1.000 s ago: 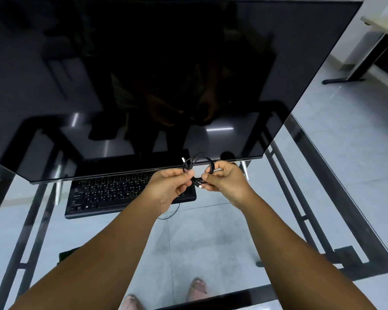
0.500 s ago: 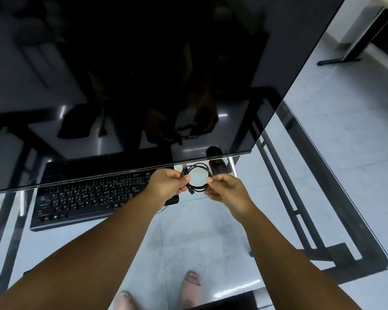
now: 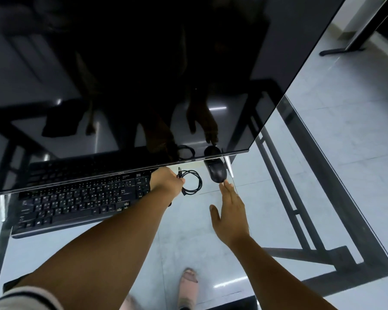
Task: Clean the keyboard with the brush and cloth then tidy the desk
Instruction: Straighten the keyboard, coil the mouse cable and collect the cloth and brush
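- My left hand (image 3: 166, 182) pinches a coiled black cable (image 3: 191, 182) just right of the black full-size keyboard (image 3: 81, 204), the loop held low over the clear glass desk (image 3: 311, 175).
- My right hand (image 3: 230, 211) reaches forward with fingers straight and spread, holding nothing, fingertips (image 3: 226, 184) at the near end of a black computer mouse (image 3: 216, 172).
- The keyboard lies on the glass, partly under the lower edge of a large dark monitor screen (image 3: 132, 74).
- No brush or cloth can be made out.
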The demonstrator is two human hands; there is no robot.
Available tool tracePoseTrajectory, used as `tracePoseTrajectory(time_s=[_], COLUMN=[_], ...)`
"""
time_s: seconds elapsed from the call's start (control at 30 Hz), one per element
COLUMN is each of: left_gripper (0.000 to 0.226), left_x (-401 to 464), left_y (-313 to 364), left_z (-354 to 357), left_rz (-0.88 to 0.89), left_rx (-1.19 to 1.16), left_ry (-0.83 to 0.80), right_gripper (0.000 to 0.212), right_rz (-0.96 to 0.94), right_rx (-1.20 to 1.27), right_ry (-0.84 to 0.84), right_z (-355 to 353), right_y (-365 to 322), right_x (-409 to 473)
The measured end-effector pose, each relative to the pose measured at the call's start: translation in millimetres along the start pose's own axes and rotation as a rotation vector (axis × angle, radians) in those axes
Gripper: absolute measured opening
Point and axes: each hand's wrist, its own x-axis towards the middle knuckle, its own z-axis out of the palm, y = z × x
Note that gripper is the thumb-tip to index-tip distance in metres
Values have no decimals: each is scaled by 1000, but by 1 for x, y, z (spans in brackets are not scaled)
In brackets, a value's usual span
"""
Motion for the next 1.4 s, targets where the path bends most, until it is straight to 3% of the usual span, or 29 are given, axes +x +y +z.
tracePoseTrajectory(time_s=[0.3, 0.47, 0.67, 0.83, 0.97, 1.13, 1.27, 1.4], left_gripper=[21, 48, 38, 37, 35, 33, 47, 79], left_x=[9, 7, -10, -38, -63, -88, -101, -114], left_y=[2, -4, -18, -67, -134, -220, -275, -317], left_z=[7, 12, 1, -28, -67, -129, -163, -188], left_rz=[41, 69, 206, 372, 404, 240, 72, -158], left_rx=[34, -24, -96, -94, -76, -31, 44, 33], left_ry=[82, 106, 66, 127, 227, 354, 442, 334], right_gripper=[56, 56, 58, 59, 56, 42, 8, 32], right_rz=[-15, 6, 84, 85, 2, -98, -107, 7], right_rx=[-132, -136, -113, -45, 52, 193, 212, 98], right_ry=[-21, -30, -31, -2, 14, -57, -216, -472], right_z=[8, 5, 2, 7, 23, 58, 82, 104], right_y=[2, 4, -4, -24, -56, -122, -170, -215], right_x=[-5, -4, -5, -18, -34, -60, -77, -98])
